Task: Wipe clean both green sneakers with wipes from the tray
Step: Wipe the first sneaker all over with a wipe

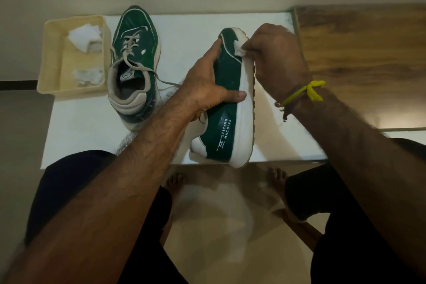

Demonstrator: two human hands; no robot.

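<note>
One green sneaker [227, 108] with a thick white sole is tipped on its side over the white table [76, 127]. My left hand [207, 85] grips its upper, thumb on the green side. My right hand [274, 57] pinches a small white wipe [238, 49] against the toe, where green meets the sole. The other green sneaker [134, 53] stands upright on the table to the left, laces loose. A cream tray [51, 53] at the far left holds white wipes [86, 36] and a crumpled one [87, 75].
A wooden surface [359, 53] adjoins the table on the right. A pale wall stands behind the table. My knees in dark shorts and my bare feet [175, 182] are below the table's front edge, on a pale floor.
</note>
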